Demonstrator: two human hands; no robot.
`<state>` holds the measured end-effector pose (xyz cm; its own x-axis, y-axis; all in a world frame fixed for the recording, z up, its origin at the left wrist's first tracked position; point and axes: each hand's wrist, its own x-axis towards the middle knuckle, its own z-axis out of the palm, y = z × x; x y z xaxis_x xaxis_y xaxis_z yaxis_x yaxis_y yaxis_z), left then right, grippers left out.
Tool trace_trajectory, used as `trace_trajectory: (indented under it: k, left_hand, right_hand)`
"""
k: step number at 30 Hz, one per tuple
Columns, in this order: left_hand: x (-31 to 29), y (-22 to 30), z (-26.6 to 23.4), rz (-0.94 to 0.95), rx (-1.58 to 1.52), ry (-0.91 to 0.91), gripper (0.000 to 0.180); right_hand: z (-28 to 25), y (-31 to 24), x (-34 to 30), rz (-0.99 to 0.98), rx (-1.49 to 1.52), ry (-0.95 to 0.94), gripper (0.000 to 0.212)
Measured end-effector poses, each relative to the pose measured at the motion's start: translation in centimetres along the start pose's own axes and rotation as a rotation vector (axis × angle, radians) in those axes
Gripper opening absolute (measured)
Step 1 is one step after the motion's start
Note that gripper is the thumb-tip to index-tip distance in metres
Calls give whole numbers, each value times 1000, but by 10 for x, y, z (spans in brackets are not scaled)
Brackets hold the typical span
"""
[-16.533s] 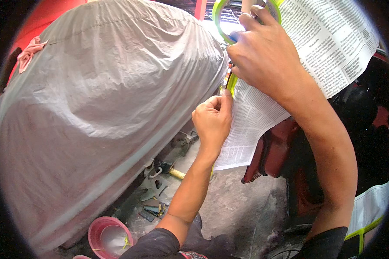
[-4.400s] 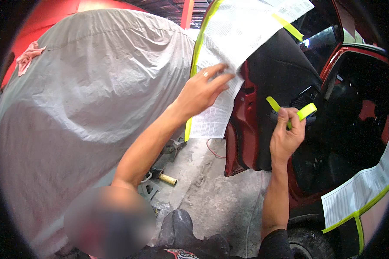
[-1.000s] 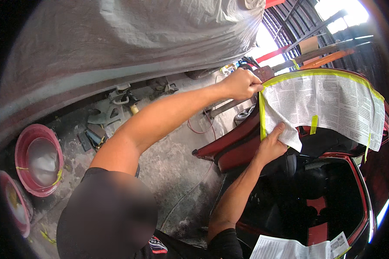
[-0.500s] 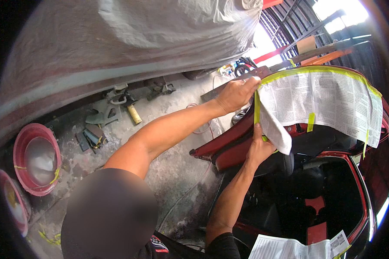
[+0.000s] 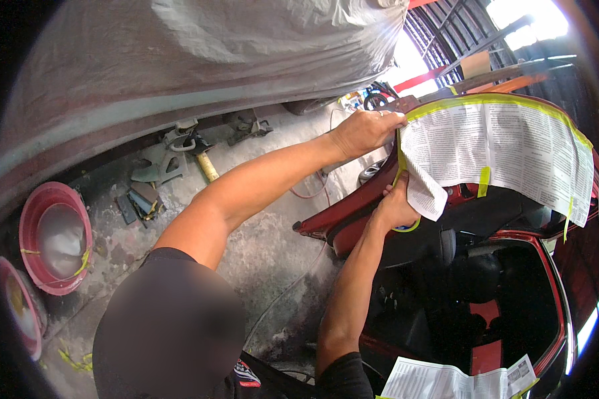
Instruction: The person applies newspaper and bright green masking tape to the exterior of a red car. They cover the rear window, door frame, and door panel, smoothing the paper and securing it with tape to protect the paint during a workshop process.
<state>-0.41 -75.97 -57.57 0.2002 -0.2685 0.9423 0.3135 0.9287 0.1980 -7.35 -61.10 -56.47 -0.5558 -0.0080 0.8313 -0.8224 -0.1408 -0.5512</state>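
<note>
My left hand [image 5: 366,135] is closed, its thumb and fingers pinched on the yellow masking tape [image 5: 400,154] at the upper left corner of a red car panel [image 5: 353,207]. Newspaper sheets [image 5: 522,143] cover that panel, with yellow tape along their curved top edge. Lower down the same side, my right hand [image 5: 396,205] is wrapped around a roll of yellow masking tape [image 5: 407,227], which peeks out under the palm. A tape strip runs between the two hands. Beside my right hand, the sheet's loose left corner folds over.
Below the panel lies the car's dark opening [image 5: 439,312], with another newspaper sheet [image 5: 426,382] at its near edge. A grey cover [image 5: 233,53] drapes a large vehicle-like shape at the far left. Pink basins [image 5: 53,282], a yellow cylinder [image 5: 207,167] and loose parts [image 5: 141,203] stand on the floor.
My right hand has moved up along the panel's left side, closer to my left hand. The folded newspaper corner has risen a little. My left hand stays at the top corner.
</note>
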Motion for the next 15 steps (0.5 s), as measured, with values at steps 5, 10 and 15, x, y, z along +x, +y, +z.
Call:
trace_trajectory:
  k: [5,10,15]
  left_hand:
    - [-1,-1,-13,48,-26,-91,29]
    - [-4,-2,-5,-65,-71,-74,32]
    - [-8,5,5,-188,-177,-30,34]
  right_hand:
    - [4,-5,2,95,-23,43,24]
    - [6,-8,0,103,-24,32,21]
    - [7,4,0,51,-33,35,21]
